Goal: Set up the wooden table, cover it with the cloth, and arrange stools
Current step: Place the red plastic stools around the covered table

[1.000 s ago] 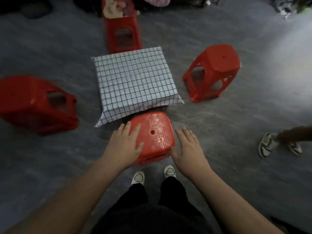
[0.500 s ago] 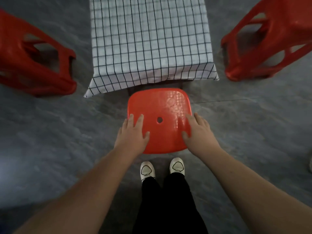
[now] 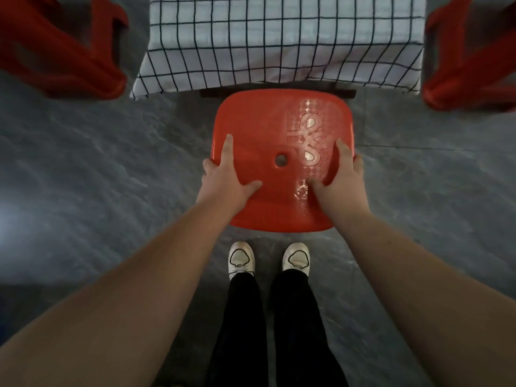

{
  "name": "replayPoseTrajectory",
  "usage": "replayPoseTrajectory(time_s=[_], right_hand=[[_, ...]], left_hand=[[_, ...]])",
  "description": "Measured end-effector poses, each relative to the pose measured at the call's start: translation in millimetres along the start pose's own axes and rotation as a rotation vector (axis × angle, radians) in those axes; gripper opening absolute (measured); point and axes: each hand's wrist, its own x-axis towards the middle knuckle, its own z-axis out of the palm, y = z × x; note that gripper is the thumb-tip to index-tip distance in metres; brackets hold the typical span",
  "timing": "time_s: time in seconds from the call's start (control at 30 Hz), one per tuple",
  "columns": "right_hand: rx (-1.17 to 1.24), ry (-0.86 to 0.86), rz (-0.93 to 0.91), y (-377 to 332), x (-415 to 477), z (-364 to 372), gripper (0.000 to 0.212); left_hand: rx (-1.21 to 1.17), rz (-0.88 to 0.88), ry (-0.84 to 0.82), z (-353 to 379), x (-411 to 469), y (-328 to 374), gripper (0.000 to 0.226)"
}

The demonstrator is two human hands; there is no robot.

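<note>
The red square plastic stool sits seat-up, its far edge just beside the near side of the low worktop. The white black-gridded cloth covers the worktop. Whether the stool's legs rest on the grey mottled floor cannot be told.

The left hand grips the seat's left edge. Thumb and forefinger are spread on top and the other fingers curl over the rim. The right hand grips the right edge, thumb on the embossed top.

A second red plastic stool is at the worktop's left and a third red plastic stool at its right. The white shoes stand just behind the seat.
</note>
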Motion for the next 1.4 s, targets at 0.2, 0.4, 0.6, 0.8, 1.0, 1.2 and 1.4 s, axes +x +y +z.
replayPoseTrajectory(time_s=[0.2,0.4,0.6,0.8,1.0,1.2,1.4], right_hand=[[0.004,0.008,-0.037,-6.6,-14.8,-11.1,0.092],[-0.002,0.038,-0.099,-10.8,-71.3,-25.4,0.089],[-0.039,0.072,-0.076,-17.7,-143.1,-40.2,0.090],[-0.045,0.038,-0.021,-4.1,-206.7,-38.8,0.090],[-0.026,0.016,0.013,31.8,-236.4,-22.9,0.090],[-0.048,-0.009,0.034,62.3,-252.3,-1.5,0.089],[-0.066,-0.063,0.075,87.4,-248.6,23.2,0.089]], left_hand=[[0.010,-0.008,0.003,-9.9,-20.4,4.9,0.115],[-0.026,0.040,0.030,-25.4,-75.6,-14.8,0.113],[-0.055,0.083,0.023,-46.3,-143.1,-34.6,0.111],[-0.047,0.092,-0.020,-44.2,-193.2,-59.5,0.111],[-0.038,0.069,-0.042,-11.4,-217.2,-84.5,0.112],[-0.033,0.042,-0.052,20.3,-226.7,-110.9,0.113],[0.007,0.034,-0.094,47.6,-216.6,-130.6,0.113]])
